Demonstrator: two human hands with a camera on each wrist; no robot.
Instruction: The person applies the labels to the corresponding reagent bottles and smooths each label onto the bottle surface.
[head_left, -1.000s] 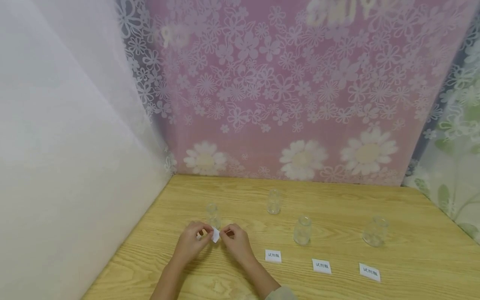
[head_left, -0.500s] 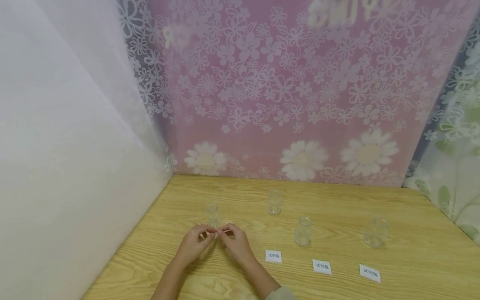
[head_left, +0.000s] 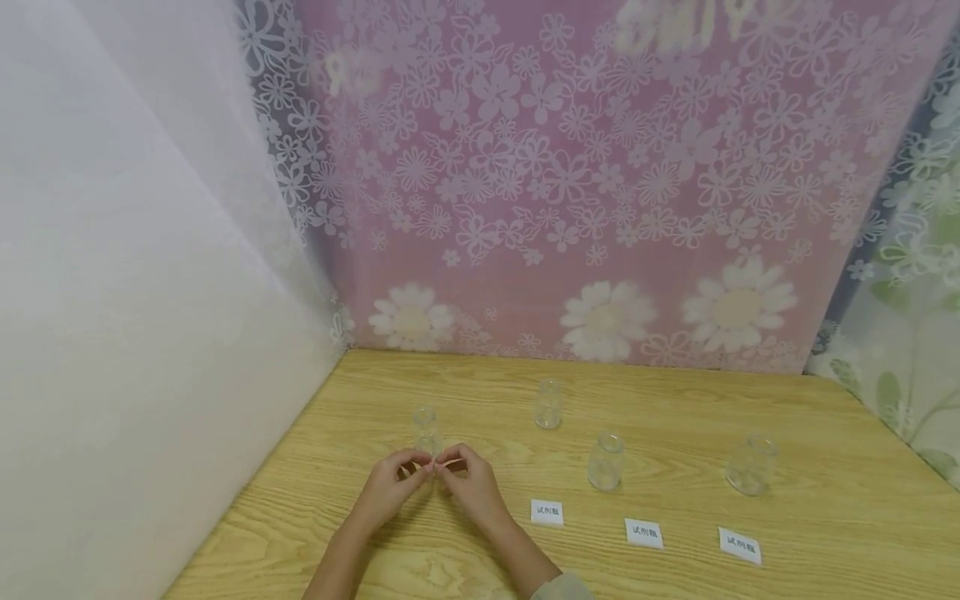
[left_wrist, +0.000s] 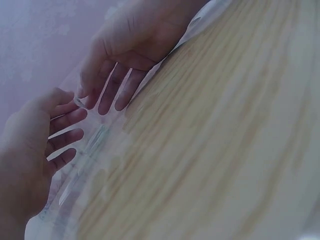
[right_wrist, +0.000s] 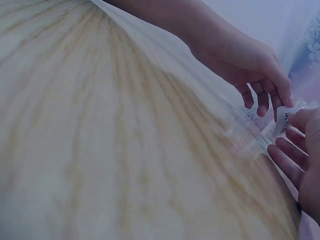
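1. Across the back, filling most of the upper view: pink backdrop [head_left: 570, 208] with pale printed flowers and larger daisies low down, reaching to the far edge of the desk [head_left: 862, 500].
2. Beneath everything else: that same desk, yellowish and wood-grained, with a white sheet [head_left: 150, 292] walling its left side and a pale leafy sheet [head_left: 926, 333] at its right.
3. With the left hand [head_left: 390, 486], pinches one side of a printed label [right_wrist: 281, 119] between thumb and forefinger; other fingers parted and gently curved.
4. With the right hand [head_left: 471, 486], pinches the opposite side, fingertips close against those of the left; pale sleeve [head_left: 566, 588] on the forearm.
5. At the desk's right: wide jar [head_left: 750, 468], clear and well apart from both hands. Nearer the middle: narrower jar [head_left: 604, 463], also clear.
6. Farther back: slim bottle [head_left: 547, 406]. Just beyond the fingertips: left-hand bottle [head_left: 425, 429], equally slim; cannot tell whether touched.
7. Along the near side, right of both hands: three loose labels [head_left: 643, 533], flat in a slanting row, bearing dark characters.
8. Between both hands, white and small: printed label, raised, mostly hidden by fingers from above.
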